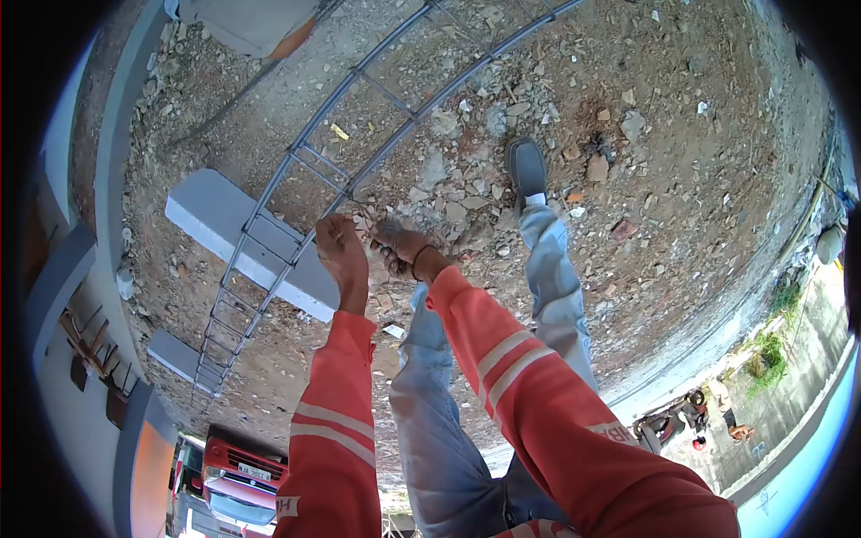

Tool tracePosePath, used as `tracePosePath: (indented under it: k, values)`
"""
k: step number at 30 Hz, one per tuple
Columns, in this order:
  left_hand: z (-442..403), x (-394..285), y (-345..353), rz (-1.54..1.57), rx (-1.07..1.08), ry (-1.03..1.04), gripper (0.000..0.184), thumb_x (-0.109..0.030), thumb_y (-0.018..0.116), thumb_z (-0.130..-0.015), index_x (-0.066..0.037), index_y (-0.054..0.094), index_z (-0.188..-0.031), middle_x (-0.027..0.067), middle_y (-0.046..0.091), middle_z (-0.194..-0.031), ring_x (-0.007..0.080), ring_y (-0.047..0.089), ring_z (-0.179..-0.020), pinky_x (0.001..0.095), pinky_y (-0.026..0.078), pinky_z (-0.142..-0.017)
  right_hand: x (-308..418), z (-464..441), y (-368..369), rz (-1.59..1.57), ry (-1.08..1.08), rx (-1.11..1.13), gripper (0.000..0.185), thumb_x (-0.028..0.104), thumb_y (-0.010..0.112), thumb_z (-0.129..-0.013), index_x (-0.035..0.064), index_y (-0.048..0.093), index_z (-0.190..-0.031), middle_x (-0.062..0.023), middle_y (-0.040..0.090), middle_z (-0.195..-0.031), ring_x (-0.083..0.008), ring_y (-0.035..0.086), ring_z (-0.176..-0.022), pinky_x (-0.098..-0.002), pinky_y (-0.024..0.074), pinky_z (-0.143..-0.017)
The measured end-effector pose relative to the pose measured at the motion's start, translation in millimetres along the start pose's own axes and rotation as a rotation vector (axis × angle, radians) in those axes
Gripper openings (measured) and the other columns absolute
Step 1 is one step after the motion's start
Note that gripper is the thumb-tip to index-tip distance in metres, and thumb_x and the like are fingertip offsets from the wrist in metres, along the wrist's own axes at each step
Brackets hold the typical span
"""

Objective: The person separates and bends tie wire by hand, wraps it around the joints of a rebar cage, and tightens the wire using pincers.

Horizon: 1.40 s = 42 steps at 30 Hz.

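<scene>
Red sleeves (574,421) with 2 pale stripes each are covering the person's arms, lying nearest the camera. Beyond the cuffs, both hands are hovering close together over the rubble, apart from each other. On the left hand (343,253) the fingers are bending inward, and this hand is overlapping the nearer rail of a ladder-like steel frame (291,154) in view; I cannot tell whether it is touching the metal or gripping anything. On the right hand (405,244), just beside it, the fingers are curling too, but what they are holding, if anything, is too small and dark to tell. A dark wristband (418,257) is circling the right wrist.

Steel rails and crossbars are running from the top edge down to the left, passing over a pale gray beam (202,211) and reaching a smaller gray block (179,354). Below the arms, faded jeans (426,394) are showing, and a gray shoe (526,164) is resting among stone chips on the right. A yellow scrap (339,132) is lying between the rails. Farther off, a red vehicle (217,455) is standing at lower left, and green plants (767,359) are growing at lower right.
</scene>
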<state>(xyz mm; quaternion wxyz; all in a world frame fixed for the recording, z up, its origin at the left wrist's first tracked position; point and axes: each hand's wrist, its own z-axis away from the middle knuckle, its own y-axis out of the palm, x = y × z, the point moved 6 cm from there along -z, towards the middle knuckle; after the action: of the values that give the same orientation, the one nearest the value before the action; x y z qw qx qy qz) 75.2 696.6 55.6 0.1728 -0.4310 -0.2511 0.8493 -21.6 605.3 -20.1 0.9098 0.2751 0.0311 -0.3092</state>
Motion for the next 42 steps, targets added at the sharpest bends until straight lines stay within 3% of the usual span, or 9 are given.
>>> tracePosePath:
  k: [3,11,18,20,23,29,31,35,42]
  values:
    - [1.0,23.3,35.3,0.7,0.293,-0.623,0.035,-0.036,0.061,-0.096,-0.007,0.058,-0.116,-0.0001,0.059,-0.094,0.017,0.055,-0.092,0.0353,0.045,-0.083,-12.4,15.1,-11.7,0.059,0.035,-0.017,0.039,0.045,0.069,-0.089,0.0081,0.063,-0.077,0.0013,0.053,-0.059,-0.0118,0.047,-0.041,-0.027,0.035,-0.038]
    - [-9.5,43.1,39.6,0.773,0.346,-0.566,0.035,-0.038,0.058,-0.098,-0.009,0.06,-0.116,-0.008,0.046,-0.076,0.0048,0.039,-0.064,0.0267,0.037,-0.06,172.9,143.0,-151.6,0.16,-0.721,-0.44,0.034,0.037,0.067,-0.089,0.0061,0.071,-0.104,-0.0035,0.069,-0.082,-0.0148,0.065,-0.071,-0.0265,0.0488,-0.063]
    - [-18.7,3.3,22.5,-0.11,-0.009,-0.04,0.028,-0.025,0.067,-0.09,0.001,0.076,-0.091,0.0035,0.07,-0.072,0.0126,0.052,-0.059,0.031,0.039,-0.054,478.5,297.3,-241.4,0.337,-1.228,-0.781,0.09,0.045,0.077,-0.079,-0.0061,0.038,-0.142,-0.0203,0.054,-0.127,-0.031,0.059,-0.11,-0.0375,0.0506,-0.089]
    - [-13.5,-26.7,23.6,-0.682,-0.09,0.083,0.022,-0.023,0.068,-0.084,-0.003,0.073,-0.076,0.0158,0.06,-0.057,0.027,0.051,-0.049,0.0413,0.039,-0.054,551.7,268.8,-279.3,0.909,-1.164,-0.461,0.084,0.042,0.066,-0.087,0.0226,0.019,-0.154,-0.0061,0.028,-0.152,-0.0253,0.037,-0.133,-0.049,0.0256,-0.113]
    - [-5.9,-25.8,32.5,-0.734,-0.294,0.105,0.024,-0.026,0.069,-0.084,-0.005,0.071,-0.073,0.0159,0.062,-0.062,0.0354,0.056,-0.058,0.0452,0.041,-0.06,596.1,273.1,-283.6,0.457,-1.246,-0.541,0.068,0.035,0.067,-0.088,0.015,0.032,-0.143,-0.0077,0.04,-0.137,-0.0229,0.046,-0.121,-0.0423,0.0345,-0.104]
    - [-0.3,-3.4,37.6,-0.382,-0.361,-0.166,0.021,-0.024,0.068,-0.089,-0.004,0.074,-0.082,0.0074,0.06,-0.061,0.0212,0.054,-0.05,0.0399,0.042,-0.051,622.2,294.7,-294.5,0.237,-1.393,-0.565,0.039,0.022,0.069,-0.09,-0.0003,0.059,-0.121,-0.011,0.064,-0.107,-0.0183,0.064,-0.097,-0.029,0.0523,-0.084]
    - [7.3,34.6,57.6,0.713,-0.052,-0.519,0.023,-0.023,0.061,-0.096,-0.007,0.068,-0.111,-0.0011,0.05,-0.067,0.0087,0.038,-0.051,0.0274,0.033,-0.048,595.2,338.5,-280.4,0.415,-1.532,-0.735,0.036,0.017,0.071,-0.09,-0.0037,0.063,-0.118,-0.013,0.068,-0.106,-0.0181,0.066,-0.096,-0.0285,0.0559,-0.084]
    - [30.4,22.6,61.9,1.209,0.148,-0.631,0.042,-0.035,0.052,-0.101,-0.012,0.049,-0.136,-0.0037,0.042,-0.07,0.0069,0.035,-0.053,0.0212,0.032,-0.048,520.0,449.8,-278.9,1.117,-1.775,-0.941,0.035,0.021,0.065,-0.093,0.0029,0.064,-0.123,-0.0122,0.063,-0.123,-0.0255,0.06,-0.113,-0.0393,0.0509,-0.095]
    - [18.0,52.3,67.3,1.146,0.336,-0.557,0.037,-0.039,0.05,-0.101,-0.008,0.057,-0.12,-0.0046,0.039,-0.061,0.0064,0.034,-0.049,0.0216,0.03,-0.042,373.7,423.4,-181.2,-0.019,-1.188,0.166,0.041,0.037,0.063,-0.094,0.0008,0.054,-0.111,-0.0066,0.046,-0.095,-0.0168,0.043,-0.082,-0.0322,0.0392,-0.073]
